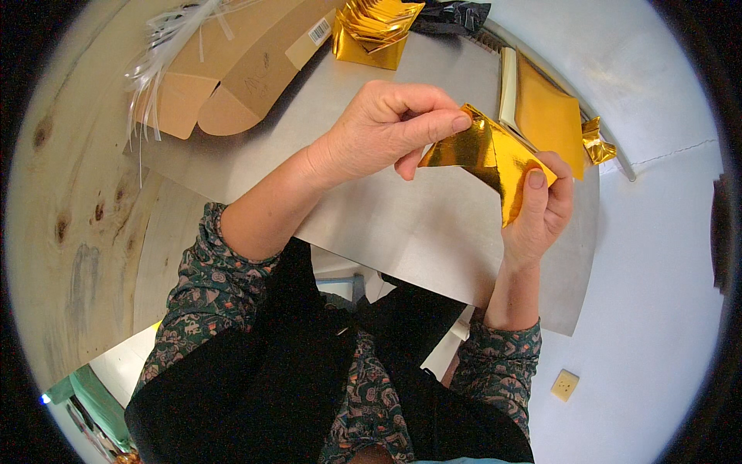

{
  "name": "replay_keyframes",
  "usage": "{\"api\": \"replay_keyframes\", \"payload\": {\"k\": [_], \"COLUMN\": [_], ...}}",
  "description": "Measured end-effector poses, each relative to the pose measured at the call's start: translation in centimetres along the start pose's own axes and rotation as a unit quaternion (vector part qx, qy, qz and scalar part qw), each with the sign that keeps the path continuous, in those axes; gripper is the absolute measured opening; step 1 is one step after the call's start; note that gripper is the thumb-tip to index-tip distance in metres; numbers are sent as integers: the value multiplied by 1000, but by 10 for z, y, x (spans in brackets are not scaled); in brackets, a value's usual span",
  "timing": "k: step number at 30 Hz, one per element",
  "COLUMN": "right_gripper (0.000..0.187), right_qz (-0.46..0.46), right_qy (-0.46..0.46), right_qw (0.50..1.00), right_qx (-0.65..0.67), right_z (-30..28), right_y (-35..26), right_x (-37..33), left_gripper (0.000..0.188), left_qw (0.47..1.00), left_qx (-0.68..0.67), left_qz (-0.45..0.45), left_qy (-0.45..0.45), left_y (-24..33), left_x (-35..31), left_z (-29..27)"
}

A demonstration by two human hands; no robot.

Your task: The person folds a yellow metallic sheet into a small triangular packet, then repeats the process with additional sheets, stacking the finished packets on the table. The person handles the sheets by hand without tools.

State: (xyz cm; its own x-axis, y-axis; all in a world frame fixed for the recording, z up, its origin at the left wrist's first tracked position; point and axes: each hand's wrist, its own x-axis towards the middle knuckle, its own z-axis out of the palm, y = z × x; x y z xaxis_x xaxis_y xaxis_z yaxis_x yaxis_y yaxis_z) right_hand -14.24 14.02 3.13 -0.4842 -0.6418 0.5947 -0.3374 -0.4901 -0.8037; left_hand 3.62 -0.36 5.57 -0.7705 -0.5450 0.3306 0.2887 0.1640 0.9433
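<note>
Between my two hands, above the metal-topped table (402,240), is a folded piece of shiny gold foil paper (491,151). My left hand (394,127) pinches its upper left corner between thumb and fingers. On the lower right side, my right hand (537,205) grips the paper with the thumb in front and the fingers behind. The foil is creased into angled flaps, and its lower edge bends in a V. Part of it is hidden by my fingers.
A cardboard box (247,69) with clear plastic strips (166,58) lies at the far left. Folded gold pieces (379,31) are piled at the back. Gold sheets (545,108) and a crumpled gold scrap (597,141) lie far right, beside the white wall (657,232).
</note>
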Motion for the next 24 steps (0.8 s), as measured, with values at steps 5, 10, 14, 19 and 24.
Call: {"api": "replay_keyframes", "payload": {"k": [5,10,14,19,24], "right_gripper": [11,11,15,16,14], "right_qz": [38,32,-17,-127,-40], "right_qy": [-14,-28,-65,-101,-109], "right_qw": [999,999,989,944,962], "right_qx": [23,-8,-134,-288,-246], "right_z": [0,-1,0,6,10], "right_y": [-1,-1,-4,-9,-8], "right_x": [-1,4,15,20,12], "left_gripper": [20,20,19,18,19], "left_qw": [1000,999,999,998,999], "left_qx": [4,32,35,64,46], "left_qz": [15,18,20,17,23], "left_qy": [15,26,25,8,0], "left_y": [-1,-4,-8,-20,-33], "left_x": [-1,0,2,2,1], "left_z": [0,-1,-1,4,10]}}
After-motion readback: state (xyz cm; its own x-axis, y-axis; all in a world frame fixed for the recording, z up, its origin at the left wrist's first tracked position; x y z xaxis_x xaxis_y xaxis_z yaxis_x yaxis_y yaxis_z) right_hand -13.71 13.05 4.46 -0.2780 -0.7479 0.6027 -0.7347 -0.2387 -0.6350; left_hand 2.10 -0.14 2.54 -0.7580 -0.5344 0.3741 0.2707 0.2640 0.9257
